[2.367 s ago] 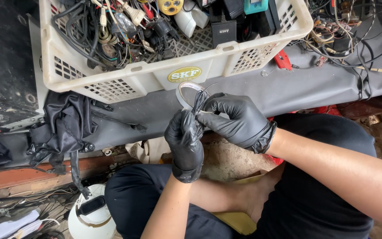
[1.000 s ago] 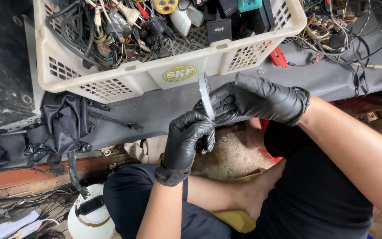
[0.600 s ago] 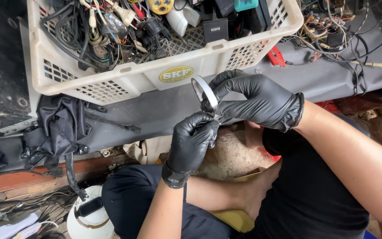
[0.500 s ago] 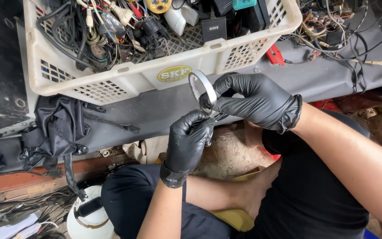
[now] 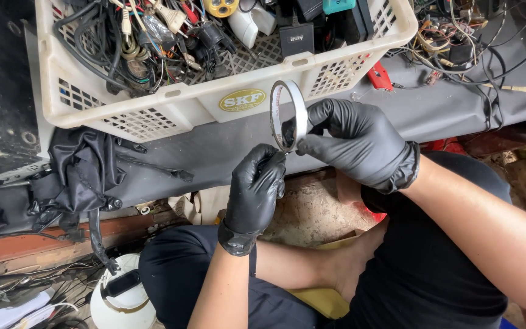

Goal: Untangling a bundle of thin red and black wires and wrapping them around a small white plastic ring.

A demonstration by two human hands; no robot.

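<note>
Pinching a thin, shiny metal ring (image 5: 288,116) between thumb and fingers, the right hand (image 5: 360,143) in a smooth black glove keeps a closed grip on the ring's lower right edge. The ring stands nearly upright, just in front of the cream plastic basket (image 5: 208,106), whose walls are pierced with small square holes. The left hand (image 5: 255,189), gloved in the same glossy black, curls its fingertips against the ring's bottom edge, its grip loosely closed there. Tangled cables and plugs (image 5: 153,42) fill the basket. Crumpled black cloth (image 5: 83,173) lies on the grey sheet (image 5: 214,149) covering the bench.
</note>
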